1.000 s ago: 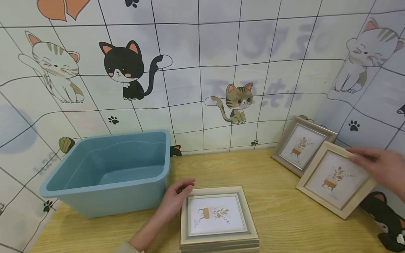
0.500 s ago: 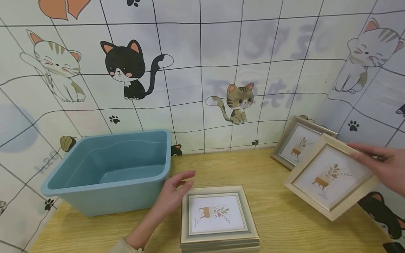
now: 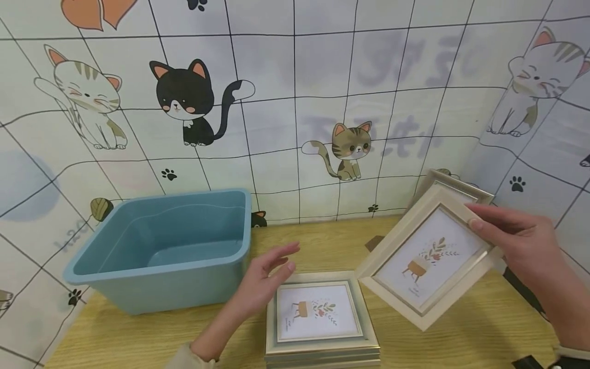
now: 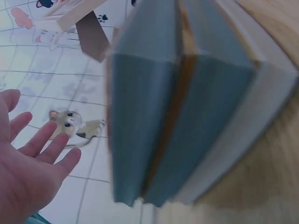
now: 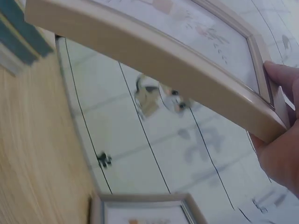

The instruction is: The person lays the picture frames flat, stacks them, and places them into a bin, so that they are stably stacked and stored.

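Note:
My right hand point(image 3: 525, 246) pinches the upper right edge of a cream picture frame point(image 3: 380, 264), which hangs tilted above the table with its plant print facing me. In the right wrist view the thumb point(image 5: 282, 77) lies on the front of that frame. My left hand point(image 3: 265, 282) hovers at the upper left corner of a stack of picture frames point(image 3: 322, 346), holding nothing. The left wrist view shows its fingers point(image 4: 39, 142) spread beside the stack's edges point(image 4: 145, 121).
A blue plastic tub point(image 3: 156, 287) stands at the left. Behind the held frame, another picture frame point(image 3: 481, 193) leans on the cat-patterned wall point(image 3: 276, 123), partly covered. Wooden table surface point(image 3: 318, 241) shows between the stack and the wall.
The right hand has lifted the cream picture frame from beside the leaning one and carried it left toward the stack. The left hand has risen slightly, its fingers spreading.

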`<state>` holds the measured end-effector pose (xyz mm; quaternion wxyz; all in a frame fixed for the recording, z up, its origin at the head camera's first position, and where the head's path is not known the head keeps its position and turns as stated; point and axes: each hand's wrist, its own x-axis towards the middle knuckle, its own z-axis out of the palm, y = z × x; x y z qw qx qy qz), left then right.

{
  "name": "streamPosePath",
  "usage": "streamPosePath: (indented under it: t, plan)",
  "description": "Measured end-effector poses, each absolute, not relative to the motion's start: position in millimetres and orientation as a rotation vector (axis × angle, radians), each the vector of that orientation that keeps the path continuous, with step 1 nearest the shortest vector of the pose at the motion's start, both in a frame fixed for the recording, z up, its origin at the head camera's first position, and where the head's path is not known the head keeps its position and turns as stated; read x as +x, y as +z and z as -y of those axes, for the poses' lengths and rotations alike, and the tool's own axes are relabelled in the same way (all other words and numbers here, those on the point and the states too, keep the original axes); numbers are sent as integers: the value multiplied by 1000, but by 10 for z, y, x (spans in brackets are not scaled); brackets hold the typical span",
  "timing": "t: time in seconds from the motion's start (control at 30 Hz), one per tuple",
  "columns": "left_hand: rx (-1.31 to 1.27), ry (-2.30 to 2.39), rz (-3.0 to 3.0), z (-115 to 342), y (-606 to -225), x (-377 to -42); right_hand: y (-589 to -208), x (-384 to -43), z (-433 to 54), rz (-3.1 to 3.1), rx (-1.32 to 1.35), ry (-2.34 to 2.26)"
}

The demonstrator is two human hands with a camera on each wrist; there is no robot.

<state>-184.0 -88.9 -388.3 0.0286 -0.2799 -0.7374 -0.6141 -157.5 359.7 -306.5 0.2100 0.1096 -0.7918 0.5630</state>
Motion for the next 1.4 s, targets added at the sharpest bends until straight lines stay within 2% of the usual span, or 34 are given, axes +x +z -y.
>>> streamPosePath:
  t: [0.2, 0.43, 0.57, 0.87, 1.4]
  plan:
    - [-1073, -1863, 2143, 735, -3729, -1788, -3113, -1616, -3144, 2086, 531, 1912]
    - [-1308, -1854, 1995, 568, -3515, -1721, -3187, -1646, -2661, 2014, 836, 2045]
    - [-1373, -1899, 1973, 528, -3441, -1675, -3215, -1673, -2488, 2032, 910, 2067]
    - [-1347, -2091, 2058, 548, -3429, -1637, -3300, -1728, -2328, 2069, 861, 2023]
    - [-1375, -2019, 2185, 622, -3468, -1650, -3328, -1743, -2319, 2128, 629, 1944]
